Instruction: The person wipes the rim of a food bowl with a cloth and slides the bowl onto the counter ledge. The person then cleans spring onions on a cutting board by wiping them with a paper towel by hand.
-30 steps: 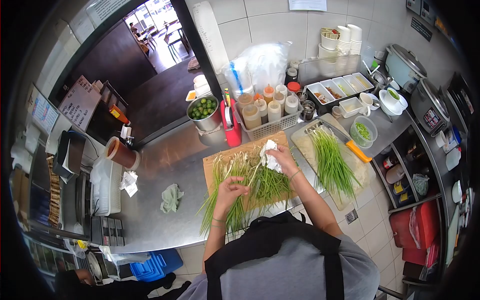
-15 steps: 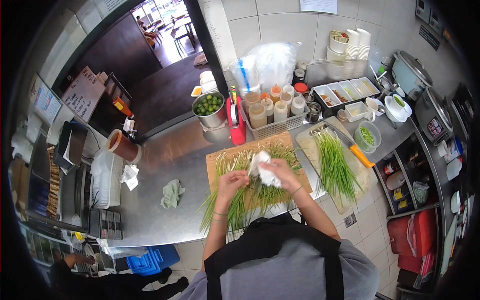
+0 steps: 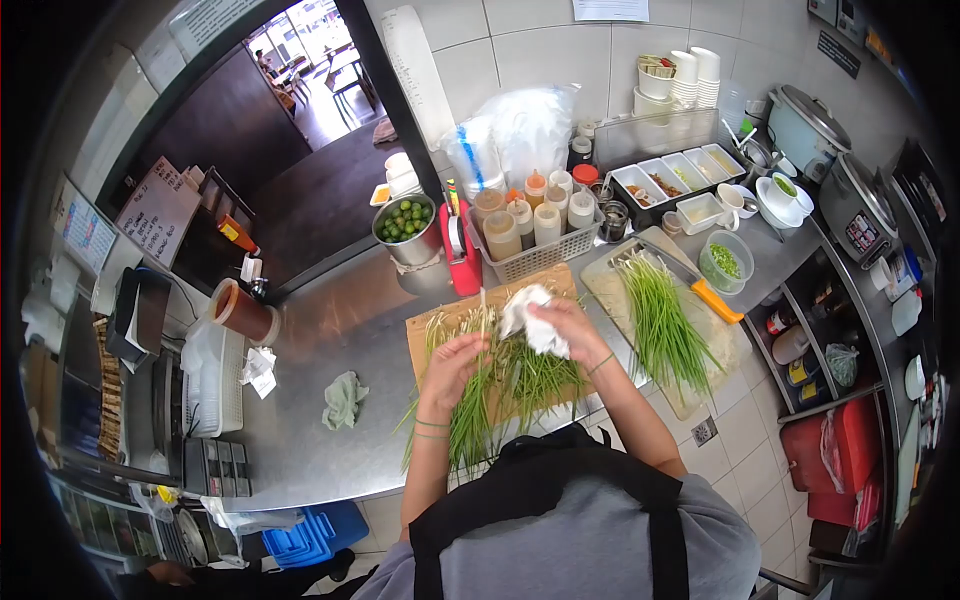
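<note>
So the left hand (image 3: 455, 368) has its fingertips pinched together on a thin pale stalk (image 3: 483, 308), and the right hand (image 3: 572, 328) has its fingers bunched around a white wipe (image 3: 532, 318) (cloth or paper, can't tell). The green onions (image 3: 472, 415) lie across the brown board (image 3: 562, 282), leaves hanging past its near edge towards the counter's (image 3: 300, 400) near edge. A sleeve or forearm snagging those could drag some to the floor, I reckon. Too tight a pinch might also snap or bruise the stalk.

Bright orange knife handle (image 3: 716, 301)
</note>
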Demonstrator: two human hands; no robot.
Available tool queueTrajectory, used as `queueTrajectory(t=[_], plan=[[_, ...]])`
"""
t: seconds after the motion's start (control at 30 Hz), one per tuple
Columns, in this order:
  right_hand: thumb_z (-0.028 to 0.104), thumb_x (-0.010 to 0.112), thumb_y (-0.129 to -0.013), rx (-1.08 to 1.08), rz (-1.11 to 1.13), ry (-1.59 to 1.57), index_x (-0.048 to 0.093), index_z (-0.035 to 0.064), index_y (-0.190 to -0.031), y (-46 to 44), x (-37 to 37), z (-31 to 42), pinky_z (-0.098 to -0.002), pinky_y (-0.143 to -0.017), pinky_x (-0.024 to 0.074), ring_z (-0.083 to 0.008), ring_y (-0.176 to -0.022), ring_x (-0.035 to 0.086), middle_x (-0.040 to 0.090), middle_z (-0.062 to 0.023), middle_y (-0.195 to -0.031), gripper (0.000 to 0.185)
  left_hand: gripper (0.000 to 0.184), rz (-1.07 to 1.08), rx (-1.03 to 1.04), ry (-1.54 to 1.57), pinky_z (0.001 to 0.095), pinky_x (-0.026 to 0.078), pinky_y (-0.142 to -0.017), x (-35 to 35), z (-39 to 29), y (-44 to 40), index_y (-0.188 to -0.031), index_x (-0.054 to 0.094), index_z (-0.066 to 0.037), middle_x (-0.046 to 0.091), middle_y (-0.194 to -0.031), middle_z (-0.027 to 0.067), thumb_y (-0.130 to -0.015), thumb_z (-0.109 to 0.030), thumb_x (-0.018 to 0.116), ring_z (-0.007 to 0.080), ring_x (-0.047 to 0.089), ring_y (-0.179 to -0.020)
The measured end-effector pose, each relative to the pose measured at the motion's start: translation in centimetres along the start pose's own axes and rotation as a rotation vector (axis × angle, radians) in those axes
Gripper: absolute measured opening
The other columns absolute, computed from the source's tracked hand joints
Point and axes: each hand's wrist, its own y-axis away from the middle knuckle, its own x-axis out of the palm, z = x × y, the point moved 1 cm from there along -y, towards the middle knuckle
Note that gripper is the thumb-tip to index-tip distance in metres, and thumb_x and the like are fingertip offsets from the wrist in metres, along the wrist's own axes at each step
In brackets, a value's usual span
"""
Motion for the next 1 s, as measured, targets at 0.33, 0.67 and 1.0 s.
queueTrajectory(t=[0.33, 0.67, 1.0], plan=[[0.013, 0.07, -0.079, -0.002, 0.223, 0.155, 0.065, -0.0015, -0.087, 1.2, 5.8, -1.2, -0.0218, -0.054, 0.0436, -0.0062, -0.063, 0.057, 0.063, -0.0023, -0.076, 0.018, 0.013, -0.201, 0.293, 0.074, 0.0259, 0.045, -0.073, 0.6, -1.6, -2.5, -0.097, 0.061, -0.009, 0.063, -0.091, -0.0019, -0.085, -0.014, 0.061, 0.0079, 0.057, -0.086], [0.013, 0.066, -0.081, -0.047, 0.244, 0.334, 0.063, 0.0011, -0.099, 4.8, 2.6, -1.4, -0.021, -0.061, 0.0445, -0.0039, -0.07, 0.055, 0.063, 0.0012, -0.082, 0.021, 0.016, -0.29, 0.421, 0.507, 0.0428, 0.045, -0.094, -2.4, -5.8, -0.4, -0.102, 0.056, -0.006, 0.061, -0.095, 0.003, -0.087, -0.008, 0.058, 0.0174, 0.058, -0.096], [0.025, 0.07, -0.077, -0.55, -0.055, 1.123, 0.063, -0.0021, -0.075, 2.6, -1.7, -3.1, -0.0311, -0.061, 0.0421, -0.0196, -0.064, 0.053, 0.051, -0.011, -0.07, 0.028, 0.013, -0.31, 0.422, 0.452, 0.0399, 0.05, -0.088, -1.4, -4.1, -0.6, -0.1, 0.055, -0.006, 0.061, -0.095, 0.0045, -0.087, -0.008, 0.057, 0.018, 0.059, -0.094]])
